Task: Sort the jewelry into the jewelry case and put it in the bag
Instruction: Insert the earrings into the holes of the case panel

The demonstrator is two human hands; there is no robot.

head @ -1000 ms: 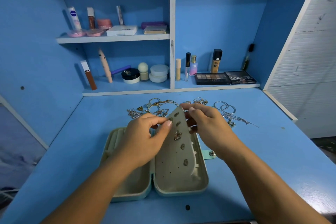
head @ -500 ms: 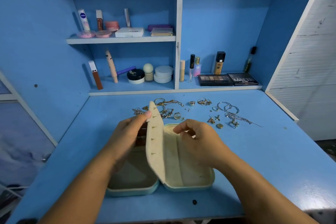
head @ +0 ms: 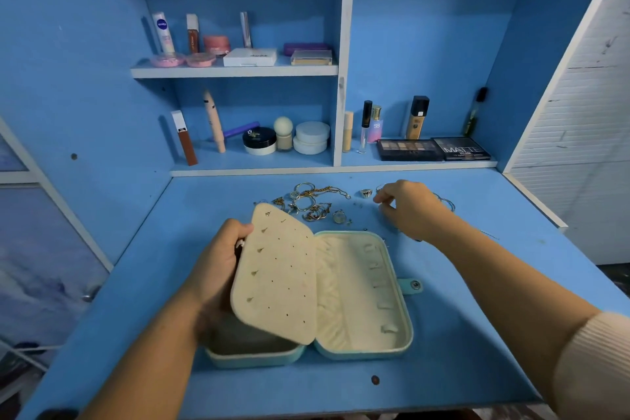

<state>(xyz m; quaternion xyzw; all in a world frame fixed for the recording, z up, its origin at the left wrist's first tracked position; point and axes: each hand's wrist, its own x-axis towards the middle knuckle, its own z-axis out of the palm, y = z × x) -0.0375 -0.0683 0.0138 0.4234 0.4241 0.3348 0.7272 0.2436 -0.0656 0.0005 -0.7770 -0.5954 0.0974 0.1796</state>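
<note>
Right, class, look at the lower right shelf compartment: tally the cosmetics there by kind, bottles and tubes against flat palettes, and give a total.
Bottles and tubes: 5
Flat eyeshadow palettes: 2
Total: 7

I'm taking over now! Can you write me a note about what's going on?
Left hand grips the cream perforated earring panel of the open teal jewelry case. Right hand hovers over the loose gold and silver jewelry on the blue desk; a pinch cannot be told.
Done: a few earrings pinned on the panel.
To do: sort the rest, close case, bag it; no bag in view.
</note>
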